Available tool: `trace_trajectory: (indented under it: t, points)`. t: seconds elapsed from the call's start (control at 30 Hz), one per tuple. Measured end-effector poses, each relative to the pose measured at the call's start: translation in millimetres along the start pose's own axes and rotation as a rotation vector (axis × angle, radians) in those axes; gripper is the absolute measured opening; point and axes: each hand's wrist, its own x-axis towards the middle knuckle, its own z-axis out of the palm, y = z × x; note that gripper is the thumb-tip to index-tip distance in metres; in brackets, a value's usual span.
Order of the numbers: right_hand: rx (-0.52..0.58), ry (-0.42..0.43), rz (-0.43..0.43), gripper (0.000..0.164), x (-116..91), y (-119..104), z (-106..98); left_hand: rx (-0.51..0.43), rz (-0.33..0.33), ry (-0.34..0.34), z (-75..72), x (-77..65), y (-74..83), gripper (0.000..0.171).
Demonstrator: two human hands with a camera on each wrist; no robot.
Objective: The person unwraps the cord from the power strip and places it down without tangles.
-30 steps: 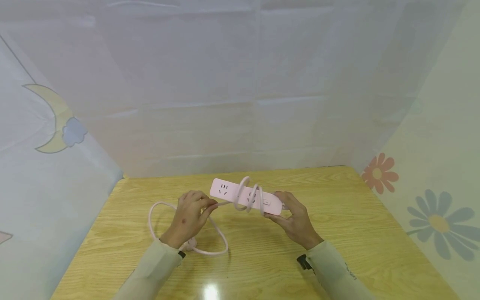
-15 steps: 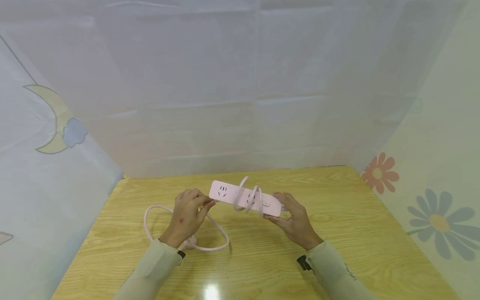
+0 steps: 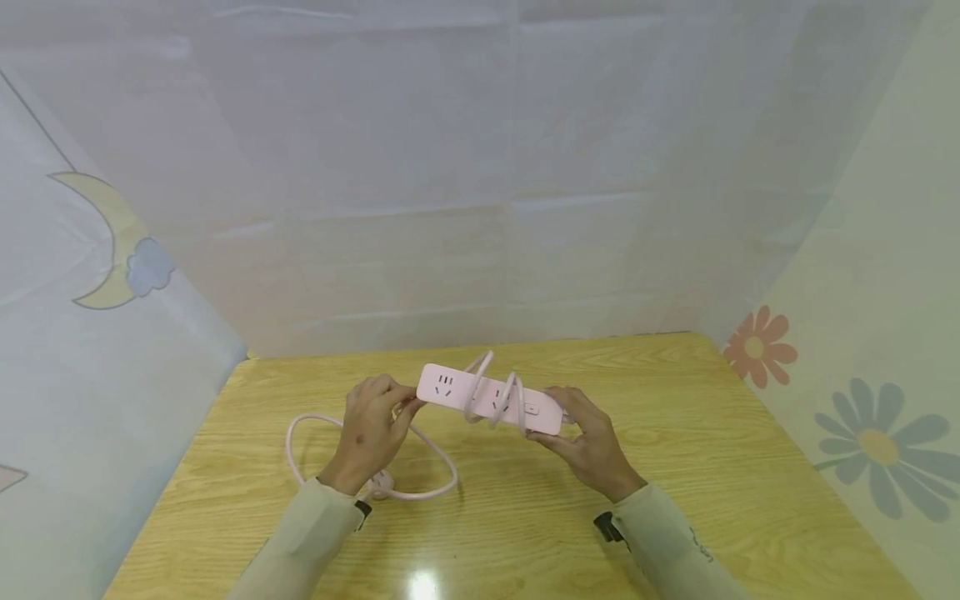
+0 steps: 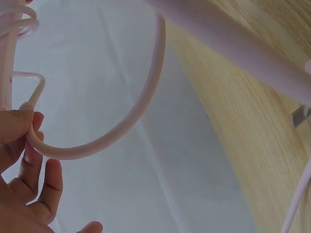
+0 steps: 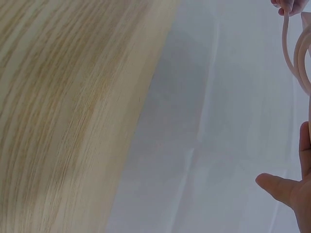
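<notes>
A pink power strip (image 3: 487, 398) is held tilted above the table, its socket face showing and its left end higher. Its cord (image 4: 121, 127) wraps round the middle of the strip in several loose turns. My right hand (image 3: 592, 442) grips the right end, thumb along the near edge and fingers at the far one. At the other end, my left hand (image 3: 371, 429) pinches the cord between thumb and fingers, right by the strip's left end. From there the cord droops in a wide loop to the table, where its plug (image 3: 381, 483) lies partly behind the left wrist.
The wooden table (image 3: 712, 500) spreads under both hands. A pale sheet (image 3: 397, 208) hangs behind its far edge, with patterned sheets at left and right, one bearing a moon (image 3: 105, 200) and the other flowers (image 3: 877, 446).
My left hand has shifted slightly left and pulled the cord behind the strip. The leftmost turn has slanted, and the loop on the table has slid a little left. My right hand stays put.
</notes>
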Motion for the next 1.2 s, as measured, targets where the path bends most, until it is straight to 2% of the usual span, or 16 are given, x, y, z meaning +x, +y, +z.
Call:
trace_trajectory:
  t: [0.2, 0.37, 0.5, 0.67, 0.97, 1.2]
  points:
    - [0.019, -0.028, 0.047, 0.062, -1.2, -1.2, -0.4, -0.02, -0.028, -0.004, -2.1, 0.3, 1.1, 0.011]
    - [0.011, -0.017, 0.019, 0.064, -2.7, 0.2, 1.2, -0.036, -0.053, -0.006, -2.9, 1.2, 1.1, 0.013]
    - [0.012, -0.007, 0.001, 0.066, -2.9, 0.9, 2.4, -0.046, -0.056, 0.02, -3.5, 2.5, 0.7, 0.013]
    - [0.019, -0.022, 0.023, 0.067, -3.4, -0.6, 2.3, -0.063, -0.047, 0.06, -4.4, 2.8, -0.1, 0.011]
    - [0.006, -0.011, 0.0, 0.058, -3.5, 0.3, 2.0, -0.108, -0.043, 0.127, -6.6, 5.1, -1.5, 0.008]
    - [0.031, -0.027, 0.019, 0.06, -2.8, -0.7, 1.9, -0.111, -0.055, 0.16, -8.3, 7.2, -0.9, 0.008]
